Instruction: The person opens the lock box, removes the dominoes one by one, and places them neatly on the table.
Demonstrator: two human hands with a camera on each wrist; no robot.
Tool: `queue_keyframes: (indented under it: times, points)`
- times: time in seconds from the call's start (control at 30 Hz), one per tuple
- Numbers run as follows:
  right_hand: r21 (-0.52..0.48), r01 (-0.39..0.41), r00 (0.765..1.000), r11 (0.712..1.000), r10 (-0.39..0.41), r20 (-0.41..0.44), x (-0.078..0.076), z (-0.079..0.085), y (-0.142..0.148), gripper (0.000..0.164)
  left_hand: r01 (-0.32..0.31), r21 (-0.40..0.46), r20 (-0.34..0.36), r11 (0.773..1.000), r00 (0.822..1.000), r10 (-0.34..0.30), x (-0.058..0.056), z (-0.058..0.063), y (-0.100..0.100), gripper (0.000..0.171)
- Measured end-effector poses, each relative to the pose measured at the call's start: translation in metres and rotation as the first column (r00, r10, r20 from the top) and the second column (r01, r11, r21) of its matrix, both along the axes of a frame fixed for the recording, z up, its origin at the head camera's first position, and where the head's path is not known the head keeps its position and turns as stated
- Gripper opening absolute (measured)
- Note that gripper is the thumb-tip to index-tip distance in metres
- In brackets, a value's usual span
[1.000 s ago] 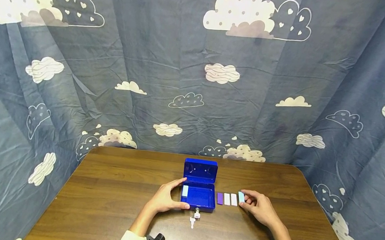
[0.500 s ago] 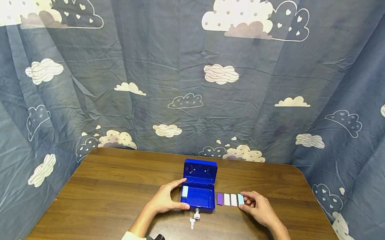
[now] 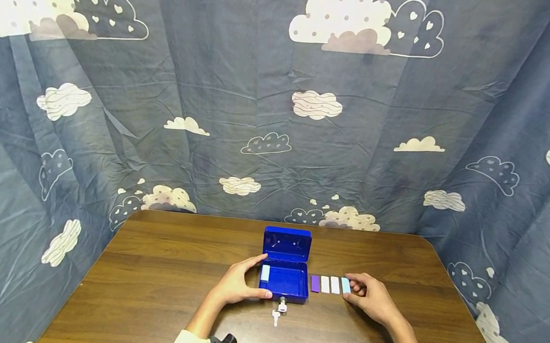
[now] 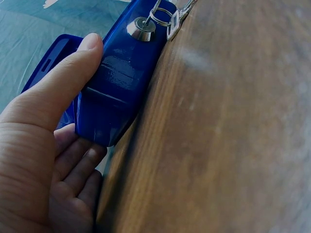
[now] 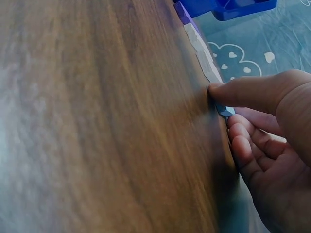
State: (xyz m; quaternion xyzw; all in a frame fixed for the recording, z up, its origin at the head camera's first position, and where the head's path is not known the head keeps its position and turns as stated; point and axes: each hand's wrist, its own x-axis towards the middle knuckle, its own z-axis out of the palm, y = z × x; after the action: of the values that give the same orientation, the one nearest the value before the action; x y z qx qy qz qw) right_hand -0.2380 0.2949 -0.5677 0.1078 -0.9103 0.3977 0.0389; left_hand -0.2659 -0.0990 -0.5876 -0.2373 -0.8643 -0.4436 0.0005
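A small blue metal cash box (image 3: 299, 282) stands with its lid raised and a light-blue block (image 3: 265, 273) inside at the left. My left hand (image 3: 234, 282) grips the box's left side, thumb over the front edge, fingers around the side and back. To the right of the box is a row of small flat blocks: a purple block (image 3: 315, 283), a white block (image 3: 325, 284), another white block (image 3: 335, 285) and a light-blue block (image 3: 346, 285) at the right end. My right hand (image 3: 371, 296) pinches that end block between thumb and fingers, close against the table.
A key (image 4: 173, 25) on a ring hangs from the lock (image 4: 141, 29) at the box's front. A second key (image 3: 276, 317) lies below it on the wooden table (image 3: 176, 250). Behind the table hangs a cloud-patterned curtain (image 3: 241, 104).
My right hand has brought the light-blue block slightly down and straightened it in line with the white blocks. The left hand has stayed on the box.
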Motion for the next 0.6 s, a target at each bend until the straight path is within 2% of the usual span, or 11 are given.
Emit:
queue_keyframes:
  times: [0.3,0.6]
  points:
    - [0.013,-0.008,1.000,1.000,0.008,0.022,0.0002,-0.0020,0.0041,0.056,0.003,0.023,0.011,1.000,1.000,-0.003,0.0012,-0.0007,-0.0002,0.098]
    - [-0.017,0.016,0.999,1.000,-0.015,0.047,0.0024,0.0003,0.0028,0.059,0.005,0.015,0.009,1.000,1.000,-0.005,0.0003,0.0003,0.0000,0.098]
